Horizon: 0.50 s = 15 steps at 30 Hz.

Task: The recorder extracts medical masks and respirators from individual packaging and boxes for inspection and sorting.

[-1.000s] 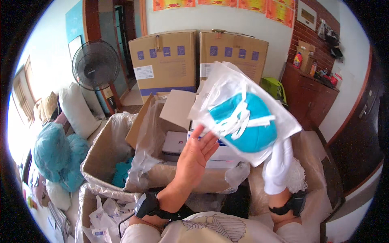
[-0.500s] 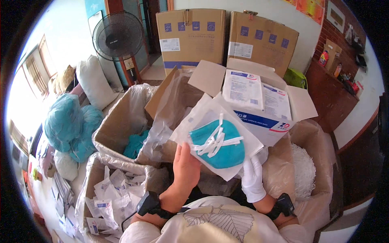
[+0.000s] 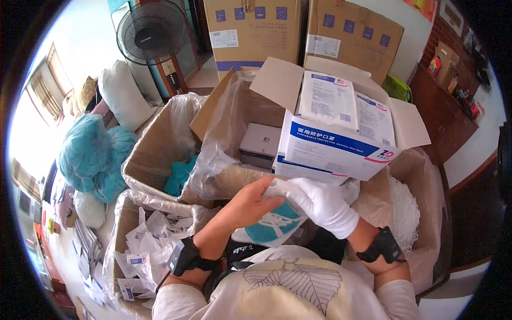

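Observation:
A teal face mask (image 3: pixel 268 225) with white straps shows through a clear-fronted white pouch (image 3: pixel 300 220) close to my chest. Bare, my left hand (image 3: pixel 249 201) is closed on the pouch's upper left edge, thumb across its front. My right hand (image 3: pixel 326 207), in a white glove, pinches the upper edge beside it. The two hands nearly meet there and cover the pouch's top. Just beyond them stands an opened white carton (image 3: pixel 320 143) with a blue band, and flat packets (image 3: pixel 328 101) stick up out of it.
Around me stand lined cardboard boxes: one with teal masks (image 3: pixel 180 176), one with small white packets (image 3: pixel 146 250), one with white straps (image 3: pixel 402 213). A fan (image 3: pixel 153 33) and two tall cartons (image 3: pixel 253 37) are behind. Teal bundles (image 3: pixel 88 152) lie left.
The pouch has come down toward my chest and tipped, so less of the mask shows. My hands have moved together along its top edge. The view has tilted down slightly.

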Available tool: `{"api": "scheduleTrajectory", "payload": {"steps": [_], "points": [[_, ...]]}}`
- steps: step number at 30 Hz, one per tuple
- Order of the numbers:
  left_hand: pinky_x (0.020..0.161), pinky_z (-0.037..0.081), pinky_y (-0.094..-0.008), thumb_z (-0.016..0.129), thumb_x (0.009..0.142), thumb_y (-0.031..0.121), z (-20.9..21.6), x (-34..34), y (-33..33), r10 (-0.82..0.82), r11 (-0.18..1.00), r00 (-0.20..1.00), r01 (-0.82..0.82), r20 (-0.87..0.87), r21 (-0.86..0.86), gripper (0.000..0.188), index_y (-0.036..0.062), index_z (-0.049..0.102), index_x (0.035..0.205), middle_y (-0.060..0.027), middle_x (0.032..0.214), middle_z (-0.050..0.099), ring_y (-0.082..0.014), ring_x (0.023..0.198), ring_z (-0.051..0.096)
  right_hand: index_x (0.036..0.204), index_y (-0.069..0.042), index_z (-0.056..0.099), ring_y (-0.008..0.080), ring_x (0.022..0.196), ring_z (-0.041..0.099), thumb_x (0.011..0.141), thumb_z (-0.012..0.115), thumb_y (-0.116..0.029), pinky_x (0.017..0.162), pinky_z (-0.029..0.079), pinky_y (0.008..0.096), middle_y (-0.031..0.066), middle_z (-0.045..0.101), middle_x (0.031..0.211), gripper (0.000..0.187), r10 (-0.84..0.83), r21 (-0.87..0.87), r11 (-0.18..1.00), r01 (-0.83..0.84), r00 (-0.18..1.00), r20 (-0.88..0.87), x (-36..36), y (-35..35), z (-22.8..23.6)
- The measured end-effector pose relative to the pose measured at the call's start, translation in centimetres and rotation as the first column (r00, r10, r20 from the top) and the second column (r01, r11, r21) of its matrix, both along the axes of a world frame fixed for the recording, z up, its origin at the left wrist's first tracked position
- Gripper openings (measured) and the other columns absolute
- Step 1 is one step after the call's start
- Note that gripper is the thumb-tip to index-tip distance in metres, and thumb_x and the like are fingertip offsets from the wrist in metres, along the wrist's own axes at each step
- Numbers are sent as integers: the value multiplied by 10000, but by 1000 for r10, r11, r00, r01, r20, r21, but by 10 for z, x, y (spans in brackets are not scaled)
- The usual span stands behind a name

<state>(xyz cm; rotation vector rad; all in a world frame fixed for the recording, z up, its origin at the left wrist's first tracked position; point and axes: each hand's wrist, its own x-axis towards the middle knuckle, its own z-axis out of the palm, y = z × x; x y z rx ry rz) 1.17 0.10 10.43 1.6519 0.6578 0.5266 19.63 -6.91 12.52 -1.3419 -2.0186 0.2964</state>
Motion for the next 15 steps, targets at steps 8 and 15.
{"api": "scheduleTrajectory", "payload": {"steps": [8,15], "points": [[676,462,-341,525,834,295,-20,0,12,47,976,972,5,-232,217,280,67,585,984,-171,779,605,-304,739,596,947,-24,537,330,727,597,893,439,-168,603,452,340,185,588,773,182,-167,-144,982,121,915,-368,-4,-2,-57],[638,452,-413,493,827,340,-16,5,11,197,885,893,16,-404,466,274,111,598,935,-159,781,605,-354,747,568,989,-15,526,167,762,582,904,427,-179,661,439,292,139,590,813,210,-233,-288,953,94,835,-498,-2,-7,-89]]}}
